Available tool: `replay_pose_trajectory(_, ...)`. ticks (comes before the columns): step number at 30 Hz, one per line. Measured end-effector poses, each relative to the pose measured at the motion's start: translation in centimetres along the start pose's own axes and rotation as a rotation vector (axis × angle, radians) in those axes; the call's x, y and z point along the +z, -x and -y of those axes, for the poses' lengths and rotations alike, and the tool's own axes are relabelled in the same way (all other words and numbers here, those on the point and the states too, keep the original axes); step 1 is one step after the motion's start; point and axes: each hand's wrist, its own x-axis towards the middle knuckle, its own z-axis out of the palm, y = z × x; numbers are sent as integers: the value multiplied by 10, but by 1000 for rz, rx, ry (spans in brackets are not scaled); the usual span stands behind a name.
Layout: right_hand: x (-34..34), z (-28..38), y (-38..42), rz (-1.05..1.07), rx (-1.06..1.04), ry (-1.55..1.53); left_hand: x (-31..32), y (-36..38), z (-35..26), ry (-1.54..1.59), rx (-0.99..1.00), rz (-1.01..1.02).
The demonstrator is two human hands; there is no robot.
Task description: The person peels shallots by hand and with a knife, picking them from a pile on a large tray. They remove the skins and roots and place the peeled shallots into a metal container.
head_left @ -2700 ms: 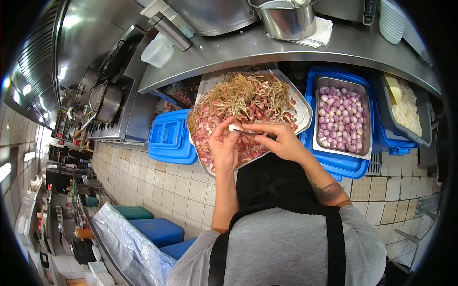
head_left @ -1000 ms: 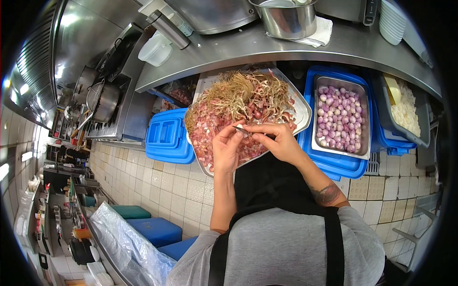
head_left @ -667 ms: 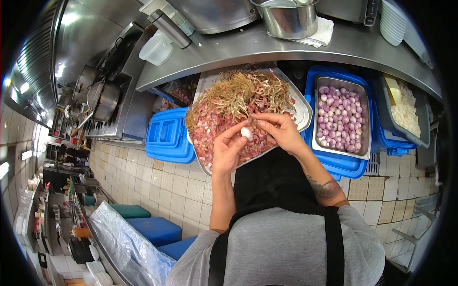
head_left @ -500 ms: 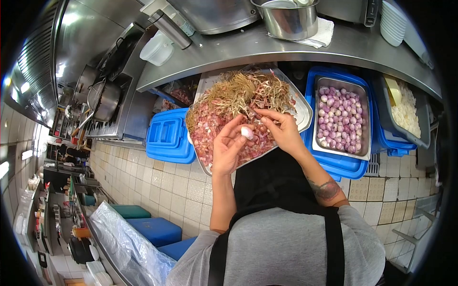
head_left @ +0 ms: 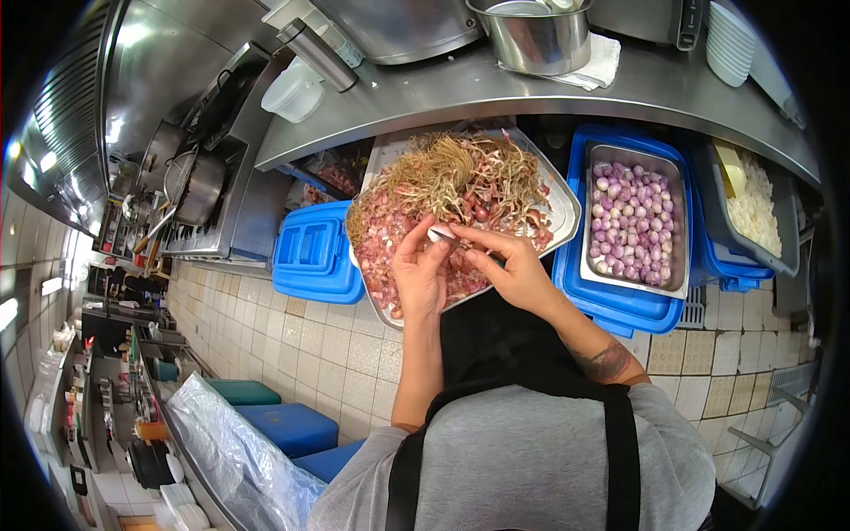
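Observation:
My left hand (head_left: 420, 273) pinches a pale, peeled shallot (head_left: 440, 232) between thumb and fingertips. Closed around a small knife, my right hand (head_left: 515, 273) holds its dark blade (head_left: 453, 240) against the shallot; most of the handle is hidden in the palm. Both hands are above a large metal tray (head_left: 565, 211) heaped with reddish shallot skins (head_left: 385, 243). Dry, stringy tops (head_left: 452, 173) pile up at the tray's far side, with some unpeeled shallots (head_left: 481, 212) among them. To the right, a steel pan (head_left: 588, 257) contains many peeled purple-white shallots (head_left: 630, 221).
A steel counter (head_left: 416, 93) runs across the far side, bearing a pot (head_left: 542, 44) and a plastic tub (head_left: 297, 93). Blue lids (head_left: 314, 252) flank the tray. At far right, a grey bin (head_left: 792, 252) holds white pieces. A stove with pans (head_left: 199, 186) stands left.
My hands have come closer together, and the knife blade now meets the shallot. My left hand has tilted the shallot upward, away from me. The tray and pan have stayed put.

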Motion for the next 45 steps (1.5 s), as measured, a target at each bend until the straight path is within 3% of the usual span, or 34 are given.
replay_pose_trajectory(6,-5,9,-1,53,65,87,-4,-1,3,-2,15,-12)
replay_pose_trajectory(9,-4,-3,1,42,139,-14,-7,0,2,-12,-8,-3)
replay_pose_trajectory(12,-13,-3,-1,147,535,-324,-6,0,1,-14,-43,60)
replay_pose_trajectory(18,-11,-18,-9,-76,152,-21,0,2,-4,-16,-122,96)
replay_pose_trajectory(21,-17,-26,-14,-145,149,168,-1,5,-4,-25,-133,163)
replay_pose_trajectory(22,-21,-20,-14,-117,260,218,0,4,-5,-14,-130,147)
replay_pose_trajectory(25,-23,-14,-12,-16,243,316,1,2,-7,-9,-110,92)
replay_pose_trajectory(28,-19,-4,-8,22,44,227,0,1,-5,-48,-80,42)
replay_pose_trajectory(31,-17,4,-5,134,64,73,0,1,-5,-67,-61,26)
replay_pose_trajectory(41,-16,-5,-7,157,-34,81,-5,5,-8,-139,-89,25)
replay_pose_trajectory(45,-23,-3,-8,209,364,-219,-1,6,-9,-77,-150,22)
